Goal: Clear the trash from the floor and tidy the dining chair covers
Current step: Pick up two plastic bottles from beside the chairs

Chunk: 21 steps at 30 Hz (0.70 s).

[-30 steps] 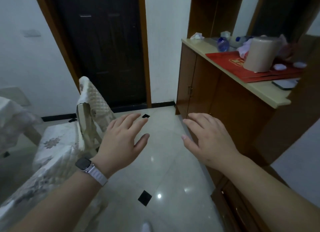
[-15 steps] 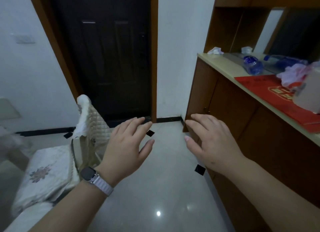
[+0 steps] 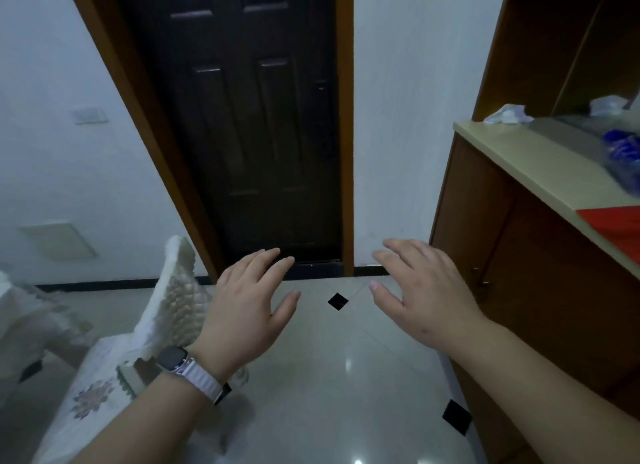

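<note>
My left hand (image 3: 247, 307) and my right hand (image 3: 420, 297) are stretched out in front of me over the pale tiled floor (image 3: 332, 377), both with fingers straight and holding nothing. A dining chair (image 3: 114, 370) stands at the lower left, just left of my left wrist. Its quilted white back cover (image 3: 175, 300) sticks up, and the seat cover has a floral print. No trash shows on the visible floor.
A dark wooden door (image 3: 249, 127) in an orange frame is straight ahead. A brown cabinet (image 3: 512, 255) lines the right side, its beige top holding a crumpled tissue (image 3: 507, 114), a blue bottle and a red sheet. More white fabric lies at the far left.
The view has tilted up and turned left, toward the door. The cabinet top has slid right, the chair has sunk lower left. Both hands stay open and outstretched.
</note>
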Each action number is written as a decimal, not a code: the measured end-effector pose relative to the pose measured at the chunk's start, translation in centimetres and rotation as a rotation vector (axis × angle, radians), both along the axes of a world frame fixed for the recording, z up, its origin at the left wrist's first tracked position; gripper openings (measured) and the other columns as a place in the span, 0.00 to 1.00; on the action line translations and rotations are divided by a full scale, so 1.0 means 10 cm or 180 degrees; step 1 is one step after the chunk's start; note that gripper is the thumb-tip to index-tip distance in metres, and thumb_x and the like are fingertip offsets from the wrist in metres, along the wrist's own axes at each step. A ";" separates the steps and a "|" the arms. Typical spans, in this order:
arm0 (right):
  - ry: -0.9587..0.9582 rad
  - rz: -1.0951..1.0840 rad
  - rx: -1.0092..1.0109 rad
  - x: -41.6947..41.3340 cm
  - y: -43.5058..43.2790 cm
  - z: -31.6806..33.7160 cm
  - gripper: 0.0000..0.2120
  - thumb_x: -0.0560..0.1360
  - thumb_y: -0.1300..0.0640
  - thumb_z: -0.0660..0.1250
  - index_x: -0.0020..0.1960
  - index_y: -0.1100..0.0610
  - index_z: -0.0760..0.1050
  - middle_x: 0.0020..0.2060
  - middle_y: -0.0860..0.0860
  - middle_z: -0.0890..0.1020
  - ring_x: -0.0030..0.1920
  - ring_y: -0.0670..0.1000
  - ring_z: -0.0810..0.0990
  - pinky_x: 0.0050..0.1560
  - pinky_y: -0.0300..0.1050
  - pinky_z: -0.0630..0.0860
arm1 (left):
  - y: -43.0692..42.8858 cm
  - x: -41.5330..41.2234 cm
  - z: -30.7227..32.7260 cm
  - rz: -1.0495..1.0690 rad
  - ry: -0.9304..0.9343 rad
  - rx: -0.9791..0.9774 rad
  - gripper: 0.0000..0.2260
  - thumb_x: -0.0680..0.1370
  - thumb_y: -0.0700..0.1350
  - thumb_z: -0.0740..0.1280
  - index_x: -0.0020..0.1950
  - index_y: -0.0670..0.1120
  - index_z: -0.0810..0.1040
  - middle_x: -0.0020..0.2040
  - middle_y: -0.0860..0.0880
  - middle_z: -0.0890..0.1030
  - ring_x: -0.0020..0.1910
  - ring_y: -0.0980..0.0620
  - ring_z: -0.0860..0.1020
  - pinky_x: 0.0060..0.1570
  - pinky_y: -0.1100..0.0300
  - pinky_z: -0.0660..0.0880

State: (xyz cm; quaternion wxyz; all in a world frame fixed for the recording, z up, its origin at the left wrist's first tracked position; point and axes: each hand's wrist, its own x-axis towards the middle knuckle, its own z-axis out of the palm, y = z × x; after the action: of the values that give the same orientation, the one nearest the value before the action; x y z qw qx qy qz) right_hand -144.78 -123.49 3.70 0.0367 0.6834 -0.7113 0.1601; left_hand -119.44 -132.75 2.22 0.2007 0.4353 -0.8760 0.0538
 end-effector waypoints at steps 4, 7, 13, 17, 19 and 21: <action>0.0064 0.0203 0.0030 -0.44 -0.61 0.10 0.31 0.77 0.36 0.44 0.71 0.48 0.68 0.71 0.46 0.69 0.72 0.50 0.64 0.70 0.50 0.61 | -0.44 -0.37 0.14 0.0183 0.0026 -0.0042 0.23 0.79 0.60 0.58 0.72 0.52 0.71 0.70 0.50 0.73 0.70 0.48 0.70 0.67 0.47 0.69; -0.0032 0.0338 0.0035 -0.62 -1.03 0.14 0.33 0.76 0.36 0.42 0.72 0.48 0.67 0.71 0.46 0.68 0.72 0.49 0.63 0.70 0.49 0.60 | -0.73 -0.49 0.15 0.0347 0.0055 0.0018 0.23 0.80 0.60 0.59 0.72 0.53 0.71 0.71 0.50 0.72 0.70 0.48 0.70 0.68 0.48 0.68; -0.0049 0.0515 -0.0002 -0.69 -1.94 0.11 0.29 0.77 0.37 0.46 0.71 0.48 0.69 0.70 0.46 0.70 0.70 0.49 0.65 0.69 0.49 0.62 | -1.43 -0.50 0.12 0.0604 0.0084 0.0034 0.24 0.79 0.61 0.56 0.72 0.53 0.71 0.70 0.50 0.73 0.69 0.48 0.70 0.67 0.49 0.68; -0.0042 0.0554 -0.0068 -0.63 -2.59 0.05 0.30 0.77 0.36 0.46 0.70 0.49 0.70 0.69 0.46 0.71 0.70 0.49 0.66 0.68 0.50 0.64 | -2.04 -0.47 0.02 0.0685 0.0067 0.0021 0.24 0.79 0.61 0.55 0.72 0.53 0.71 0.70 0.51 0.72 0.69 0.49 0.70 0.66 0.50 0.67; -0.0032 0.0514 -0.0010 -0.59 -2.95 0.02 0.31 0.76 0.35 0.44 0.71 0.48 0.69 0.70 0.45 0.70 0.71 0.49 0.65 0.70 0.49 0.62 | -2.43 -0.44 -0.03 0.0668 0.0114 0.0013 0.24 0.79 0.61 0.56 0.72 0.53 0.71 0.70 0.50 0.73 0.69 0.49 0.70 0.66 0.49 0.68; 0.0024 0.0501 0.0006 -0.52 -3.34 -0.02 0.30 0.77 0.36 0.45 0.71 0.47 0.69 0.70 0.45 0.70 0.71 0.48 0.64 0.70 0.48 0.62 | -2.85 -0.39 -0.07 0.0638 0.0182 0.0033 0.24 0.79 0.60 0.57 0.72 0.53 0.71 0.70 0.50 0.73 0.69 0.48 0.70 0.66 0.48 0.70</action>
State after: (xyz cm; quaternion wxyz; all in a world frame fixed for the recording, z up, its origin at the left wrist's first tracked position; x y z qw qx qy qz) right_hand -149.96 -156.85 3.52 0.0260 0.7379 -0.6554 0.1592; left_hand -123.30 -161.22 1.55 0.2170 0.5232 -0.8222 0.0566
